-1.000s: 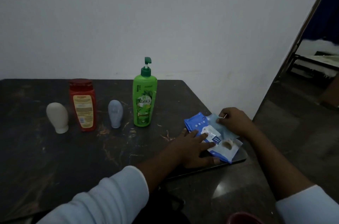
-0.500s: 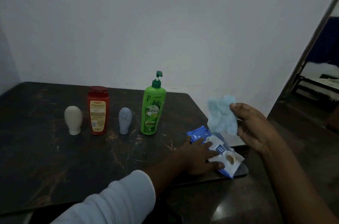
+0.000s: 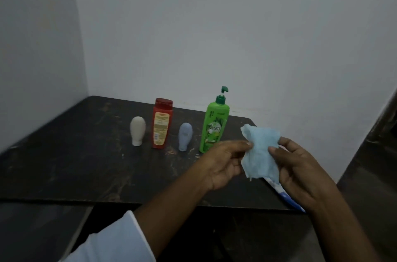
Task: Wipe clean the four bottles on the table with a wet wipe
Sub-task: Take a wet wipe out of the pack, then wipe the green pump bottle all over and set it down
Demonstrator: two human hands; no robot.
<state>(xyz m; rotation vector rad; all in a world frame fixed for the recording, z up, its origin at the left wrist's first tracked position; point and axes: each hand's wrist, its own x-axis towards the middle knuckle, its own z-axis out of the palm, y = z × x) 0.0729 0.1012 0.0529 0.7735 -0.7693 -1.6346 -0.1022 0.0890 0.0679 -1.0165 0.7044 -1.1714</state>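
A light blue wet wipe [image 3: 258, 151] hangs in the air over the table's right side, pinched on its left edge by my left hand [image 3: 225, 162] and on its right edge by my right hand [image 3: 298, 167]. Behind them a row of bottles stands upright on the dark table [image 3: 75, 154]: a small white bottle [image 3: 137, 130], a red bottle [image 3: 161, 123], a small grey-blue bottle [image 3: 185, 136] and a tall green pump bottle [image 3: 213, 126]. My left hand hides the green bottle's lower right corner.
The blue-and-white wipes pack [image 3: 285, 194] lies at the table's right front corner, mostly hidden under my right hand. White walls close off the back and the left. To the right of the table is dark floor.
My left hand has left the wipes pack and risen to take the wipe's left edge. The wipe is now spread between both hands. The camera has tilted up and left.
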